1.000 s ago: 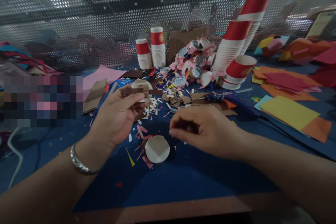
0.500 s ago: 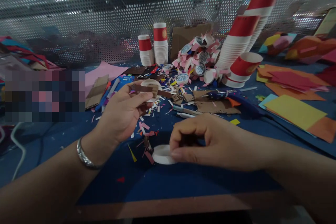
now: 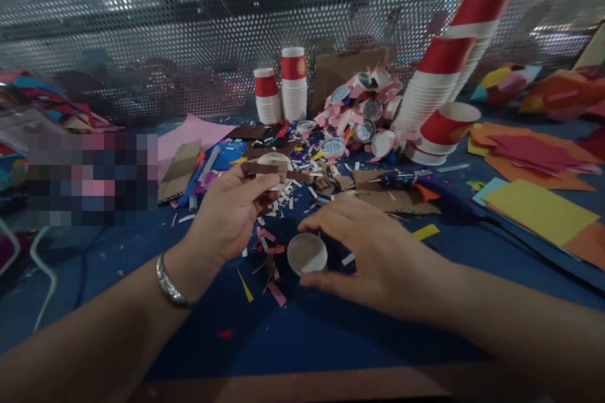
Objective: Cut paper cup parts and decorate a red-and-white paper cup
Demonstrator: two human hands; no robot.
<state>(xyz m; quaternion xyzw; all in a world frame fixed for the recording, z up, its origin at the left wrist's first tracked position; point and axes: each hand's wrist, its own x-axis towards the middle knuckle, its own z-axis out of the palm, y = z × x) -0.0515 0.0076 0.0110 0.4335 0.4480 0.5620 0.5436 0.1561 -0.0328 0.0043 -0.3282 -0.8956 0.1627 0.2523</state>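
My left hand (image 3: 231, 208), a silver bangle on its wrist, is closed on a small round white paper piece (image 3: 274, 158). A dark brown paper strip (image 3: 259, 169) and a bit of corrugated cardboard (image 3: 282, 170) lie across it, pinched under the thumb. On the blue tabletop in front of me is a shallow round white cup base (image 3: 307, 254). My right hand (image 3: 363, 249) is spread around this base, thumb at its near edge and fingers by its far edge. Whether the fingertips touch it is hard to tell.
Paper scraps (image 3: 271, 236) litter the table's middle. Behind are a heap of decorated cup bases (image 3: 352, 116) and stacked red-and-white paper cups (image 3: 428, 82). A blue glue gun (image 3: 425, 182) rests on cardboard to the right, near coloured paper sheets (image 3: 543, 208). A perforated metal screen (image 3: 212, 31) stands behind.
My right hand has gone from a pinch on the cup base's rim to spread fingers. The base now shows its round face. My left hand keeps its hold.
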